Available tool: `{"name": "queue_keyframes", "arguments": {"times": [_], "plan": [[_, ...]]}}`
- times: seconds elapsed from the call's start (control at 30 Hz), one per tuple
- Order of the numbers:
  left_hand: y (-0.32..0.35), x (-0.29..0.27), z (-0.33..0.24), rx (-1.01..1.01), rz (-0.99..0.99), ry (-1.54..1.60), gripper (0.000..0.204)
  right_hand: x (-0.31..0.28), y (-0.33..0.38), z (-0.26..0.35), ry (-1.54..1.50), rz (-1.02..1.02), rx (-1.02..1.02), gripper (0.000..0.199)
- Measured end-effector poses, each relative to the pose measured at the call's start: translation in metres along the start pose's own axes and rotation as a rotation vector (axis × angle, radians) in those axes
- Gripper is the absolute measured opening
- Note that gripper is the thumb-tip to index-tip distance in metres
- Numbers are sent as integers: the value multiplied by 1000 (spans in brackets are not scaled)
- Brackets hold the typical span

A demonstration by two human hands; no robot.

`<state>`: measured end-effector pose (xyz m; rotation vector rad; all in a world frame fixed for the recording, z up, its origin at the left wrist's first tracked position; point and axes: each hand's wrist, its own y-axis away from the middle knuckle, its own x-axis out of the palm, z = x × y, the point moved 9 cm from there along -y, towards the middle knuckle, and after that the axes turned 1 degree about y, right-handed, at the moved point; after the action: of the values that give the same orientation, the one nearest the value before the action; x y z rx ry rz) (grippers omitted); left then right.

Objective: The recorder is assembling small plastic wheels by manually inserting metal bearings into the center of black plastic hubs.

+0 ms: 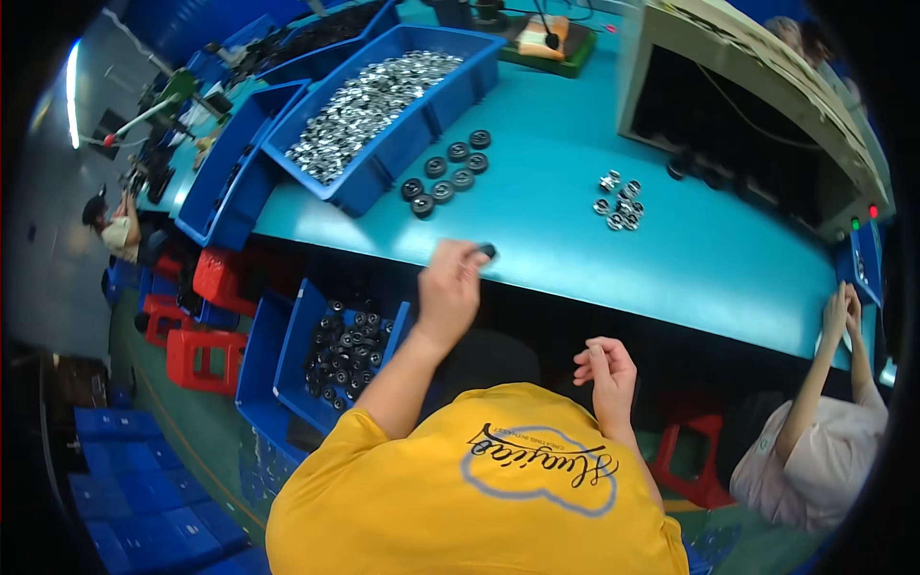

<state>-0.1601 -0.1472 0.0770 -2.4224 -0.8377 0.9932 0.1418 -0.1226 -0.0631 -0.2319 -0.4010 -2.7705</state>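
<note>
My left hand [450, 292] is at the near edge of the turquoise table, pinching a small black wheel [488, 251] between thumb and fingertips. Beyond it, several black wheels [442, 192] lie in two rows on the tabletop. My right hand [608, 372] hovers in front of the table edge, its fingers loosely bent and apart, with nothing visible in them. A cluster of shiny silver metal parts [623, 205] rests on the table farther off to the right.
A blue bin [381, 172] heaped with silver parts stands at the back left. Below the table on the left, another blue bin [297, 335] holds many black wheels. A beige machine housing [637, 67] stands at the right. Beside it, a co-worker's hands [841, 311] touch a small blue bin.
</note>
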Motion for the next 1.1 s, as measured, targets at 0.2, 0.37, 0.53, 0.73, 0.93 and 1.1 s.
{"name": "queue_keyframes", "arguments": {"times": [0.2, 0.37, 0.53, 0.73, 0.93, 1.1], "plan": [[-21, -37, 84, -432, 37, 393, 29, 18, -5, 9, 106, 65, -32, 12], [21, 42, 22, -569, 409, 528, 34, 59, -25, 56, 235, 180, -84, 20], [49, 88, -22, -399, 568, 443, 36, 64, -35, 58, 312, 188, -73, 38], [68, 106, -39, -403, 610, 580, 37, 53, -22, 34, 66, 179, 1, 44], [81, 111, -24, -661, 600, 771, 35, 61, -23, 23, -29, 190, 28, 41], [24, 27, 7, -336, 232, 380, 22, 60, -20, 21, 80, 175, 78, 29]]}}
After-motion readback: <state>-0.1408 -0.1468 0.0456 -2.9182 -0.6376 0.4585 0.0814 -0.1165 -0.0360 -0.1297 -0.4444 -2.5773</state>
